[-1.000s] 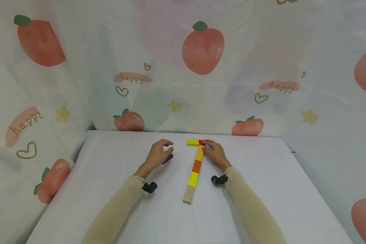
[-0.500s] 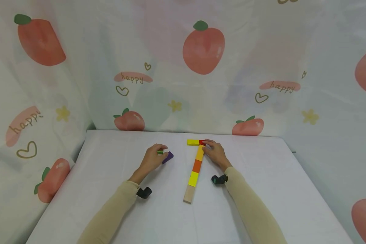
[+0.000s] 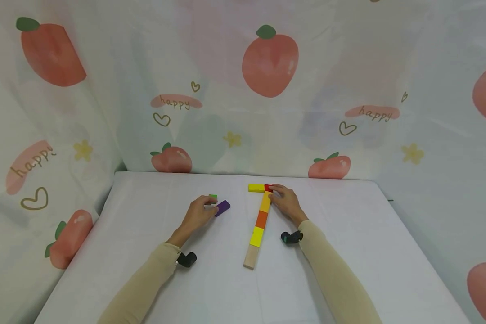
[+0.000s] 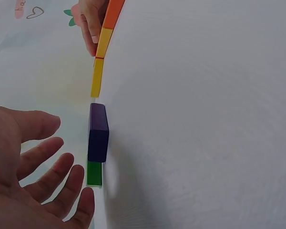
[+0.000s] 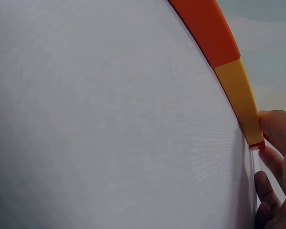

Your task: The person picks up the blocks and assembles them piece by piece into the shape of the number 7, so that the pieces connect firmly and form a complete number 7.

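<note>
My left hand (image 3: 195,217) hovers beside a purple block (image 3: 222,208), its fingers relaxed and spread. In the left wrist view a gap shows between the fingers and the purple block (image 4: 98,133). A green block (image 3: 213,196) lies just behind the purple one, partly covered by the fingers. At the far end of a line of blocks, my right hand (image 3: 287,204) holds a small red block (image 3: 268,187) with thumb and fingers. Its thumb also lies against the amber block (image 3: 265,202); fingers hide part of the red one.
An orange block (image 3: 261,220), a yellow block (image 3: 257,236) and a plain wooden block (image 3: 251,257) continue the line toward me. Another yellow block (image 3: 256,188) extends left from the red one. A patterned cloth backdrop (image 3: 267,135) rises behind the white table (image 3: 328,270).
My left hand has drawn back to the left and toward me, uncovering the purple block and part of the green one. The right hand and the line of blocks stay put.
</note>
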The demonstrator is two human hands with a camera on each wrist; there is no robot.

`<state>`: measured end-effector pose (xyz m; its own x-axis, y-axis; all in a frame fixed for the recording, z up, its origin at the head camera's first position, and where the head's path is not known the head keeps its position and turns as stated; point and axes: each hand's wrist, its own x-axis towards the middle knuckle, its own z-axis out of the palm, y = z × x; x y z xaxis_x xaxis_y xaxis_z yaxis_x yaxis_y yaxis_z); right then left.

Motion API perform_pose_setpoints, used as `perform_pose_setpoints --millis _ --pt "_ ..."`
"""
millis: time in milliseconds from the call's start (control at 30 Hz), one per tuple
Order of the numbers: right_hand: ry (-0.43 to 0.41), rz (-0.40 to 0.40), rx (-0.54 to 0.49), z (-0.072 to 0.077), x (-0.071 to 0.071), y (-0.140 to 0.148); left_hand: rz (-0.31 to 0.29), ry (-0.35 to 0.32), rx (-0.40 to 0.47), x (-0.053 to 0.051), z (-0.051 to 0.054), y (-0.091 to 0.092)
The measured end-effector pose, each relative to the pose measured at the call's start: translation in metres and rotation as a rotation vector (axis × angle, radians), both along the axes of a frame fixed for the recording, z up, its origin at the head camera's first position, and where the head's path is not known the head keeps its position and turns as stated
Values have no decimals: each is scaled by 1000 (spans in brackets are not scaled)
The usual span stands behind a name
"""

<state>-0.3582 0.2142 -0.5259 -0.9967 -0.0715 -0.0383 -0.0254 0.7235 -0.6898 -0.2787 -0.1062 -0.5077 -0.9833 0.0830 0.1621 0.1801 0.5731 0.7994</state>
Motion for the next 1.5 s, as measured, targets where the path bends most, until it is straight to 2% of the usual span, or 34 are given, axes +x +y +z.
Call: perform_pose_setpoints --millis 300,533,867,1067,1300,1500 --pt "-20 -8 -2 2 2 -2 13 -46 -132 1 -3 1" --pt "-28 -5 -6 -1 1 0 5 -52 -157 0 -7 1" --pt "-4 -3 8 0 1 -1 22 -119 -165 -3 -10 1" --pt "-30 -17 -1 0 3 -1 10 -124 -194 -3 -10 2" --pt "-28 -17 5 0 3 -1 11 -118 -172 -3 -6 3" --pt "-16 -4 -6 1 0 1 9 -85 -96 -3 -1 2"
